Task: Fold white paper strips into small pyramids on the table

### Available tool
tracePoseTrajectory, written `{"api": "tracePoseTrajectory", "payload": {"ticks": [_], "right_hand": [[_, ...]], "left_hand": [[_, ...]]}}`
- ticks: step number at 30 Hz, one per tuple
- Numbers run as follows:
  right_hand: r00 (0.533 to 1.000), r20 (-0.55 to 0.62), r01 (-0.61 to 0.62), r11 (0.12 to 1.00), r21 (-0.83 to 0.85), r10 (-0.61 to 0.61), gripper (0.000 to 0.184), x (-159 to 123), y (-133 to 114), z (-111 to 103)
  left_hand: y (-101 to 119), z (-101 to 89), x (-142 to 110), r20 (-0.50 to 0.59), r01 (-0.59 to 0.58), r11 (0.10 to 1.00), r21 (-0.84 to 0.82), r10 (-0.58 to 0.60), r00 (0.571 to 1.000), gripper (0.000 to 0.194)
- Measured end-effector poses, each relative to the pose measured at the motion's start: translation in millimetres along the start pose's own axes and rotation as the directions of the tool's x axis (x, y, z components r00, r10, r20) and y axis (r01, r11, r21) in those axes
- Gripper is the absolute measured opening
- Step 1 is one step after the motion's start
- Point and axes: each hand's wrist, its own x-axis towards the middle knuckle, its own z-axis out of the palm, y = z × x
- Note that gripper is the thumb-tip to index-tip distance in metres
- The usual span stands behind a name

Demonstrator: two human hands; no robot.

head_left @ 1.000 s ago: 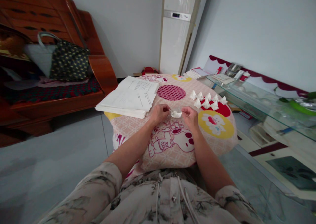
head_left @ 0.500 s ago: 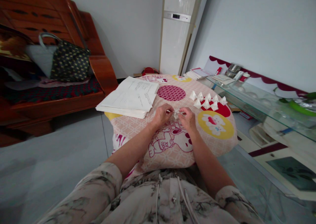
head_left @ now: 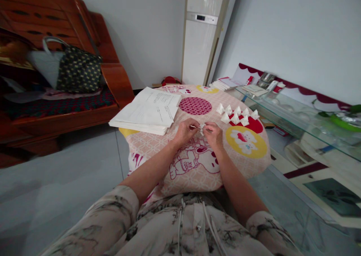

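Between my fingertips, over the middle of the table, is a small piece of folded white paper (head_left: 201, 129). My left hand (head_left: 186, 130) pinches its left side, and my right hand (head_left: 213, 133) pinches the right side. The fingers hide most of the paper, so its exact shape cannot be made out. Beyond my right hand stand several small pointed white folded-paper pieces (head_left: 236, 118), grouped in rows. To the left of my left hand lies a thick stack of white paper sheets (head_left: 141, 115), the upper ones partly printed.
A patterned pink tablecloth (head_left: 158, 150) covers the table. On the right, a glass shelf (head_left: 293, 116) holds metal containers and other items. A wooden bench (head_left: 118, 83) with a dark patterned bag (head_left: 80, 69) stands at left. A tall white cabinet-like unit (head_left: 200, 49) is behind.
My hands have come closer together around the folded paper, the right one moving left. The paper has become narrower and more hidden by fingers. The stack and the pointed pieces stay put.
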Motion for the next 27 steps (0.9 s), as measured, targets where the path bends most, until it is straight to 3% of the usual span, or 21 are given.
{"api": "tracePoseTrajectory", "payload": {"ticks": [6, 16, 22, 27], "right_hand": [[0.999, -0.038, 0.021, 1.0, -0.02, -0.022, 0.015, -1.5, -3.3, -1.4], [1.0, 0.012, 0.008, 1.0, -0.019, -0.008, 0.018, -1.5, -5.5, -1.6], [0.997, 0.043, 0.073, 0.993, -0.091, -0.069, 0.02, -0.9, -3.1, -1.3], [0.991, 0.078, 0.112, 0.989, -0.093, -0.105, 0.021, -1.3, -2.4, -0.8]], "left_hand": [[-5.8, 2.0, 1.5, 0.041, 0.163, 0.976, -0.144, -0.158, 0.987, 0.004], [-8.1, 2.9, 1.2, 0.09, 0.196, 0.941, -0.277, -0.177, 0.98, 0.007], [-8.8, 1.3, 1.8, 0.198, 0.27, 0.923, -0.275, -0.221, 0.955, 0.021], [-4.1, -1.1, 3.5, 0.2, 0.319, 0.91, -0.263, -0.272, 0.941, 0.022]]}}
